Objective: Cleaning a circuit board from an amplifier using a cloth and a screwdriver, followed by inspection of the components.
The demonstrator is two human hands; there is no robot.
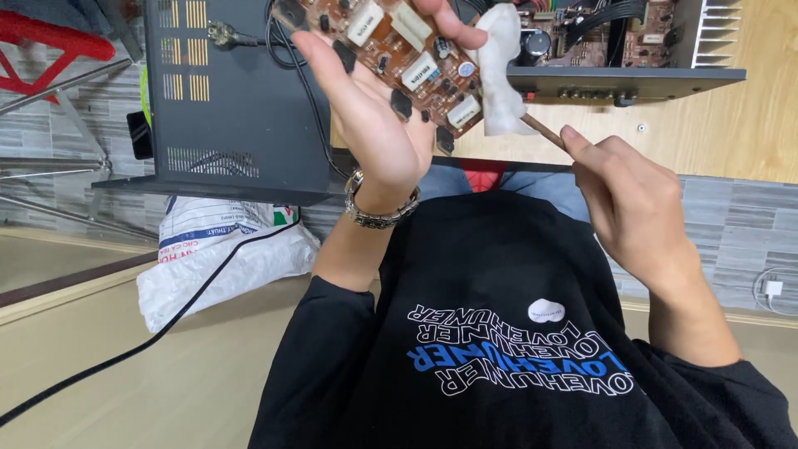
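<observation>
Holding a circuit board by its edges

Gripping the brown circuit board (399, 58), the left hand (374, 108) closes on its edges above the lap. It looks stiff, light, fragile; white parts crowd it. The right hand (632, 199) pinches a thin stick (544, 131), its white tip, perhaps cotton (503, 75), touching the board.

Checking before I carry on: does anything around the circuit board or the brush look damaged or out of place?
Nothing looks damaged. The left hand holds the brown circuit board tilted; the right hand presses the brush against its edge. The amplifier chassis behind sits open, its insides exposed.
</observation>
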